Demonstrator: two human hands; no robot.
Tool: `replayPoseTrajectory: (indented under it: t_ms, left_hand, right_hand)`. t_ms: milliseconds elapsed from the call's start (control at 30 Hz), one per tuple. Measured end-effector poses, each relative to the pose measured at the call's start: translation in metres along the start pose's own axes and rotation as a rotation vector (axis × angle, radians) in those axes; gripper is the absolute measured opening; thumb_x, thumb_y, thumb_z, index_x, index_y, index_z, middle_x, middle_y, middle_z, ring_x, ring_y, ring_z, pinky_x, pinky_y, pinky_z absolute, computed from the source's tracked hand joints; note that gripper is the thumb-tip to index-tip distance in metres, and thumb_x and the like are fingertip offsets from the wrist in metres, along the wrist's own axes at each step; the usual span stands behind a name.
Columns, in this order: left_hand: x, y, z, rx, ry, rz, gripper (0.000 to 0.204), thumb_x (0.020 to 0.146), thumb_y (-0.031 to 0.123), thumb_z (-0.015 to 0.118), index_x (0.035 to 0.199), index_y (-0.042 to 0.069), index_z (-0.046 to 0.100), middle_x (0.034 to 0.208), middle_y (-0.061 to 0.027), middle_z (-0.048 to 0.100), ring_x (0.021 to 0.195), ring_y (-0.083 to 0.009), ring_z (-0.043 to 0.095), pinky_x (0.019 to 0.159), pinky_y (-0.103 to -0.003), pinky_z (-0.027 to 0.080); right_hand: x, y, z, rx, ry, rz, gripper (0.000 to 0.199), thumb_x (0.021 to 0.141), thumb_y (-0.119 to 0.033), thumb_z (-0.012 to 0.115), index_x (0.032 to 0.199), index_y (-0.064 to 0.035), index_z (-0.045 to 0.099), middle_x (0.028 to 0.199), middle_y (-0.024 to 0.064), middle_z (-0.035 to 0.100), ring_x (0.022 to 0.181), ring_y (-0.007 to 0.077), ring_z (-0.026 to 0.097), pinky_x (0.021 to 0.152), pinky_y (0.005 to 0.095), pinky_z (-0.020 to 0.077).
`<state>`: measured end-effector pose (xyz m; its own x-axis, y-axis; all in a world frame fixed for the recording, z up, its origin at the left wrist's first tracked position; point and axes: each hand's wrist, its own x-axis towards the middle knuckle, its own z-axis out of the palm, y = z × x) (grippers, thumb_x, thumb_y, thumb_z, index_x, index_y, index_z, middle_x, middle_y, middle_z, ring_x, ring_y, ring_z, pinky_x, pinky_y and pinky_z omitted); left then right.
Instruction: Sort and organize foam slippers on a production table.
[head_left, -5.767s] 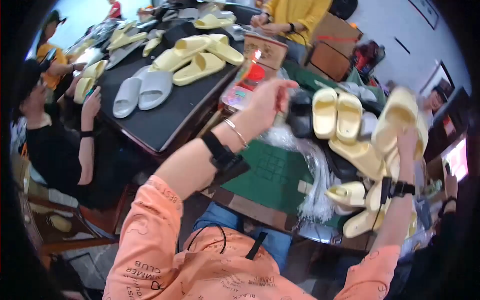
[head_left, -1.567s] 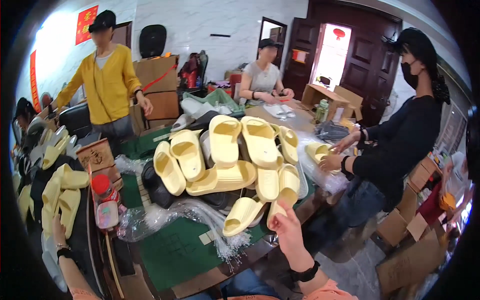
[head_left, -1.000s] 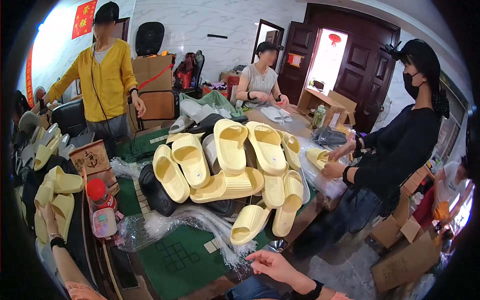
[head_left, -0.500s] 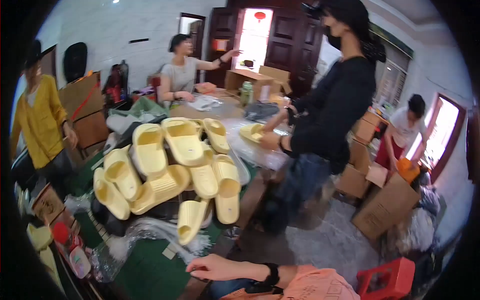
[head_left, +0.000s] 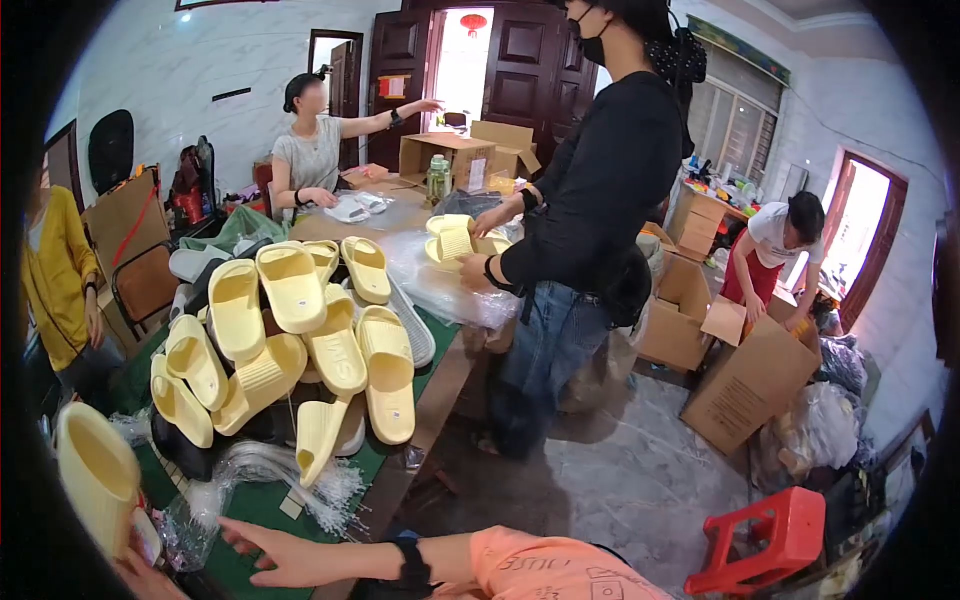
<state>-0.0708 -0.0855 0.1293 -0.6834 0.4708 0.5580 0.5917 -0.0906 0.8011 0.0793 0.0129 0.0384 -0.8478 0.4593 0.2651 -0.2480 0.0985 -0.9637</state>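
Note:
At the lower left edge my left hand (head_left: 148,578) is closed on a pale yellow slipper (head_left: 98,470), which stands upright with its toe up. Most of that hand is cut off by the rim of the head view. My right hand (head_left: 275,556) reaches left over the green table (head_left: 250,520), fingers stretched and apart, holding nothing. Just beyond it lies a bundle of clear plastic loops (head_left: 300,482) with frayed white ends. Farther up the table, a pile of yellow slippers (head_left: 335,345) rests with some grey and black ones partly under it.
Right of the table a person in black (head_left: 630,150) handles yellow slippers (head_left: 452,240) over plastic wrap. Another person in grey (head_left: 318,155) sits at the far end, and one in yellow (head_left: 60,270) is at left. A red stool (head_left: 765,535) and cardboard boxes (head_left: 750,385) occupy the right.
The view has turned right. My left hand has come into sight with a slipper. My right hand has moved left and spread its fingers.

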Motion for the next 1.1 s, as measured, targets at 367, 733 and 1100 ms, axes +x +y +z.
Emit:
replayPoseTrajectory:
  t_ms: [367,733,1100]
  left_hand:
    - [-0.120,0.077,0.080,-0.630,-0.343,-0.352,0.044,0.088,0.022,0.049,0.119,-0.007,0.038,0.114,-0.0171,0.049,0.100,-0.0240,0.049,0.085,-0.034,0.040]
    - [-0.122,-0.008,0.056,-0.491,0.096,-0.475,0.042,0.088,0.013,0.045,0.127,0.005,0.031,0.126,-0.0092,0.036,0.106,-0.0188,0.041,0.087,-0.031,0.032]
    - [-0.134,-0.044,0.036,-0.942,0.122,-0.499,0.028,0.088,0.010,0.047,0.115,0.002,0.042,0.109,-0.0054,0.053,0.096,-0.0124,0.052,0.082,-0.027,0.042]
  right_hand:
    - [-0.031,0.039,0.009,0.233,0.405,-0.301,0.093,0.072,-0.016,0.064,0.136,-0.0046,-0.003,0.137,0.0140,0.019,0.126,0.0238,0.023,0.101,0.0331,0.0227]
    - [-0.033,0.008,-0.009,0.416,0.499,-0.245,0.051,0.072,0.010,0.062,0.118,-0.0020,0.042,0.110,0.0078,0.052,0.101,0.0164,0.052,0.083,0.0289,0.0453]
    - [-0.035,0.021,-0.009,0.216,0.620,0.022,0.034,0.086,-0.012,0.053,0.117,-0.0045,0.043,0.109,0.0033,0.047,0.094,0.0125,0.046,0.079,0.0246,0.0401]
